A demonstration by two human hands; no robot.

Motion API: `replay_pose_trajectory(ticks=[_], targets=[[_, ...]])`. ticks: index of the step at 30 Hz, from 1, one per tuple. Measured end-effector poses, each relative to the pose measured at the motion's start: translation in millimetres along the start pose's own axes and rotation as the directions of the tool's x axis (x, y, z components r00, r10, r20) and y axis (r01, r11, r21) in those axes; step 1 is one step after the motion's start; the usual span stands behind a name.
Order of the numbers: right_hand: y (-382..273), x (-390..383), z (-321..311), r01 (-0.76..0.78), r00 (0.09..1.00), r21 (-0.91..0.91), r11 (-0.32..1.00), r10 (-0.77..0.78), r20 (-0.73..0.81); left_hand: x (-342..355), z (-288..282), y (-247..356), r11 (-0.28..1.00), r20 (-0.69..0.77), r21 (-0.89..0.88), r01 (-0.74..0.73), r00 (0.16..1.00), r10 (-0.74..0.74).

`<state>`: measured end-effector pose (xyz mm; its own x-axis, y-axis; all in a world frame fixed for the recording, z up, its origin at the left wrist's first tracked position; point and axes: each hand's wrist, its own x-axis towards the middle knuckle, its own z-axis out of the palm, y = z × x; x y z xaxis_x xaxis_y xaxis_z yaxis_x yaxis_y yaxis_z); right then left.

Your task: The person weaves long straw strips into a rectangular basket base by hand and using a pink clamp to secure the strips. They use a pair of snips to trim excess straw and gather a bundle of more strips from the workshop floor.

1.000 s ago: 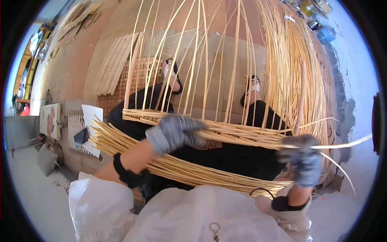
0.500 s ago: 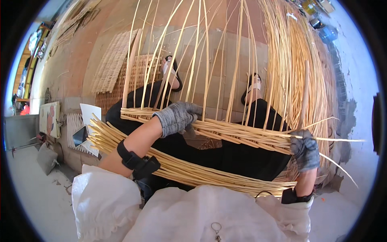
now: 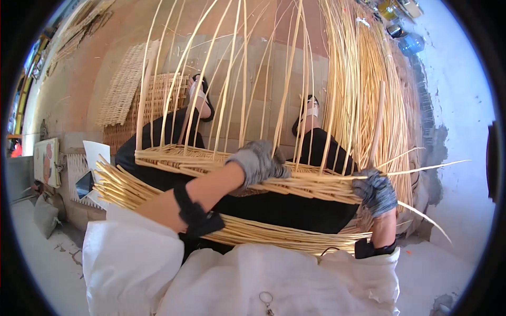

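A partly woven wicker panel lies across my lap, with a dense band of rods along its near edge and tall thin stakes rising from it. My left hand, in a grey knit glove, is closed over the band right of its middle, against the base of a stake; its fingertips are partly hidden. At the panel's right corner my right hand, gloved alike, grips the weaving rods. Loose rod ends stick out past it to the right, beside the thick corner post.
A bundle of rods lies across my lap nearer my body. Long loose rods are heaped on the right by the wall. Finished woven panels lie on the floor at far left. A grey bag sits at left.
My left hand has slid right along the woven band, nearer to my right hand. The right hand keeps its hold at the corner. The whole view has shifted slightly.
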<state>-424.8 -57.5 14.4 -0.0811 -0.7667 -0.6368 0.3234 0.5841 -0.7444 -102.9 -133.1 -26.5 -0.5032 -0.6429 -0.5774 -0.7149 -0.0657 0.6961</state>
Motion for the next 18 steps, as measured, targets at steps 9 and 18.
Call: replay_pose_trajectory(ticks=[9, 18], targets=[[-57, 24, 188, 0.657, 0.673, -0.739, 0.149, -0.556, 0.487, -47, 83, -12, 0.959, -0.36, -0.275, -0.067, 0.932, -0.038], [-1, 50, 151, 0.807, 0.585, -0.086, 0.584, -0.772, 0.249, -31, 46, -18, 0.939, -0.349, -0.341, -0.04, 0.933, -0.087]])
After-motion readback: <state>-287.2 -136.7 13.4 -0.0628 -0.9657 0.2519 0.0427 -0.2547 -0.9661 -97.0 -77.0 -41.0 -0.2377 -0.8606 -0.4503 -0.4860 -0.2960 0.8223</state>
